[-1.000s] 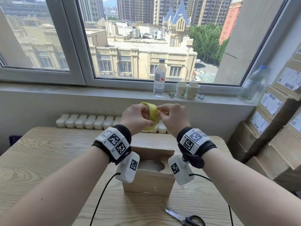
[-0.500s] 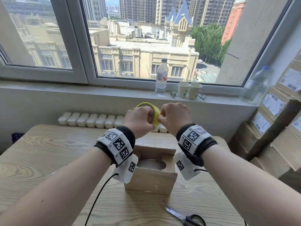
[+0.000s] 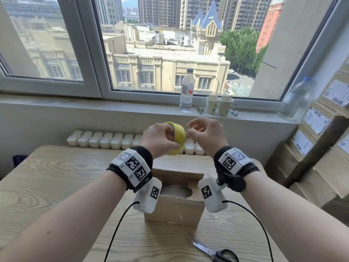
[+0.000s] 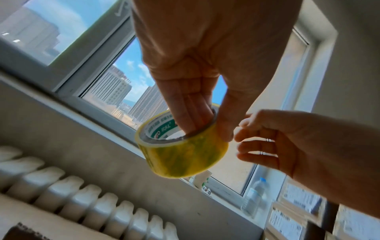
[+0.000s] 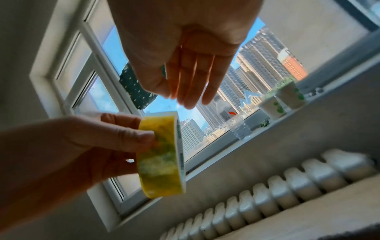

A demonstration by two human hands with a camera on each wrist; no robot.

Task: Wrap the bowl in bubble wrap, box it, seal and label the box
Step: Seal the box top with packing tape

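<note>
My left hand [image 3: 160, 138] holds a yellow roll of tape [image 3: 176, 138] up in the air, fingers pushed through its core [image 4: 193, 120] and thumb on the outside [image 5: 144, 136]. My right hand [image 3: 204, 133] hovers just right of the roll [image 4: 185, 149], fingers loosely bent and apart from it, with nothing in them [image 5: 191, 87]. Below my wrists an open cardboard box [image 3: 175, 212] stands on the wooden table [image 3: 47, 178]. Inside it shows the bubble-wrapped bowl [image 3: 174, 190], partly hidden by the wrist cameras.
Scissors [image 3: 213, 252] lie on the table near its front edge, right of the box. A water bottle [image 3: 187, 91] and two paper cups [image 3: 219, 104] stand on the sill. Stacked labelled cartons [image 3: 321, 140] fill the right side. A white radiator [image 3: 105, 139] runs behind the table.
My right hand has come off the tape roll and drawn a little to the right, its fingers loosened. The left hand keeps the roll raised.
</note>
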